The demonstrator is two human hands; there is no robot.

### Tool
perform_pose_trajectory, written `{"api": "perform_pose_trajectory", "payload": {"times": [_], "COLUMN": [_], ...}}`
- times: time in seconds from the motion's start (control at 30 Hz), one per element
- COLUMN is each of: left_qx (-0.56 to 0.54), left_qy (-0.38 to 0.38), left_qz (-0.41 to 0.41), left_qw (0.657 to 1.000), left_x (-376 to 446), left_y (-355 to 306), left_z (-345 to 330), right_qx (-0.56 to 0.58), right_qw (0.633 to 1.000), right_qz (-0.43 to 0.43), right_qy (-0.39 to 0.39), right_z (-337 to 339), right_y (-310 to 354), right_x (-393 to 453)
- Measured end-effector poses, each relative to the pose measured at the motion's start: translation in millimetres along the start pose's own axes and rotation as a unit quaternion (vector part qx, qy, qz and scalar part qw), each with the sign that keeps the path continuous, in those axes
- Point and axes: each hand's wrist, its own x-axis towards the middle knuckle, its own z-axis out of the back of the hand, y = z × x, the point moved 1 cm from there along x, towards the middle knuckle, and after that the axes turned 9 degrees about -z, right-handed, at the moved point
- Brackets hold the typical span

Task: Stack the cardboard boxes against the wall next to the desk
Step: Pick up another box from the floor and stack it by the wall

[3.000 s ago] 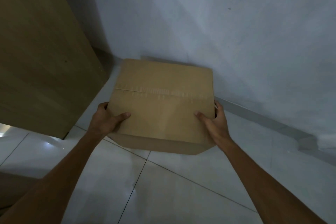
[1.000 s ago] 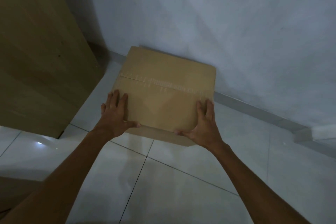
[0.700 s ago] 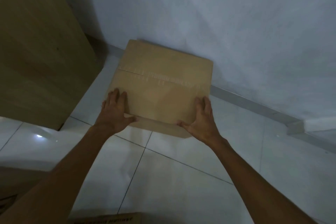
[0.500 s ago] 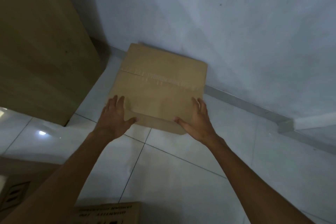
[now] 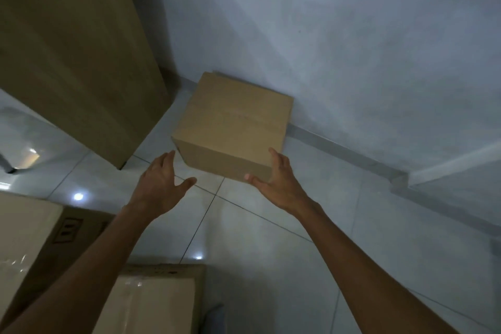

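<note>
My left hand point(image 5: 160, 184): fingers spread, holding nothing, just off the cardboard box point(image 5: 233, 127). My right hand point(image 5: 273, 182): fingers straight, touching the box's near right corner. Box: on the floor point(image 5: 271, 252), back against the wall point(image 5: 339, 49), beside the counter point(image 5: 70, 49). Two more boxes point(image 5: 151, 304) nearer me than that box.

left hand point(image 5: 160, 184) open, extended | right hand point(image 5: 276, 184) open (fingers relaxed), extended
</note>
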Motion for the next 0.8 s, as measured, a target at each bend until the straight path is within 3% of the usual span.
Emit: {"api": "perform_pose_trajectory", "payload": {"times": [0.4, 0.8], "left_qx": [0.008, -0.009], "left_qy": [-0.004, 0.007], "left_qz": [0.052, 0.077], "left_qw": [0.999, 0.997], "left_x": [-155, -304], "left_y": [-28, 13], "left_z": [10, -8], "right_qx": [-0.001, 0.007], "right_qw": [0.999, 0.998], "right_qz": [0.018, 0.006], "right_qy": [0.049, 0.062], "right_z": [-24, -101], "right_y": [-25, -46], "right_x": [-133, -240]}}
